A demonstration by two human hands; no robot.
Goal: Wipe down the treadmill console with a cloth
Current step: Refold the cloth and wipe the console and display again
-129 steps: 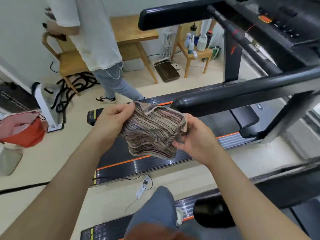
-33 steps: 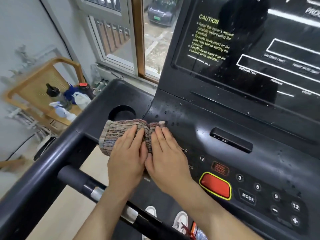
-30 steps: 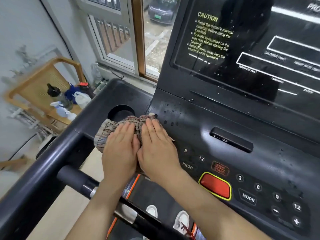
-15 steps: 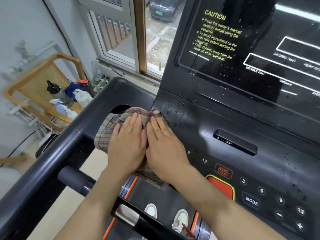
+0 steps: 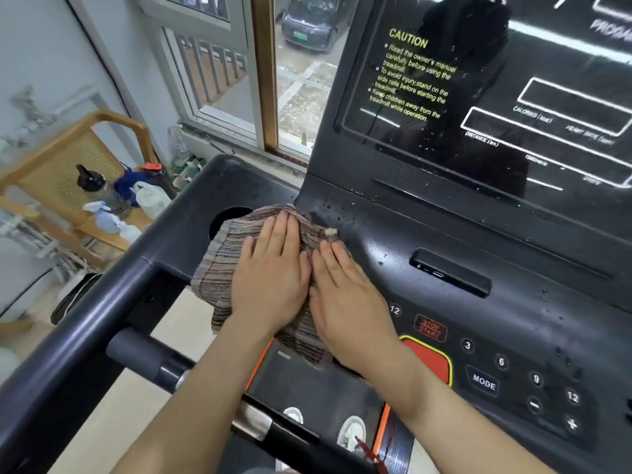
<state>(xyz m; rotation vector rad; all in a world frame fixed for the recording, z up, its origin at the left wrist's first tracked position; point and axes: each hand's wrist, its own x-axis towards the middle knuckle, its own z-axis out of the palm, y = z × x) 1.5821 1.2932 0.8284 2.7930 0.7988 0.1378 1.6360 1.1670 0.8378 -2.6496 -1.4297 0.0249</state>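
A: Nearest items, please.

B: Item one, black handlebar [image 5: 212, 391] with a metal sensor band, running across the bottom of the view. Below it, the treadmill belt with orange side trim, and two white shoe tips.

A: Hands?

B: Left hand [image 5: 270, 278] and right hand [image 5: 345, 302], side by side and touching, both laid palm-down with fingers straight. Neither grip was clenched; each pressed flat on the striped cloth [image 5: 222, 268] rather than grasping it.

A: Location of the cloth?

B: Spread over the left end of the treadmill console [image 5: 513, 302], its far edge beside the round cup holder [image 5: 225, 215], its near edge hanging off the console's lower lip. A small pale tag showed at its far right corner.

A: Console condition?

B: Black, dotted with water droplets just beyond the cloth. Entries to the right of the hands: red button [image 5: 431, 366] with yellow border, partly behind the right wrist; STOP/START label; MODE key [image 5: 484, 383]; numbered keys 3, 6, 9, 12; plus and minus keys. A recessed slot [image 5: 448, 273] above them.

A: Farther?

B: Display panel [image 5: 496, 97] with yellow CAUTION text. To the left, a wooden chair [image 5: 68, 159] carrying spray bottles [image 5: 102, 213]. Farthest, a window [image 5: 239, 80] with a parked car [image 5: 314, 22] outside.
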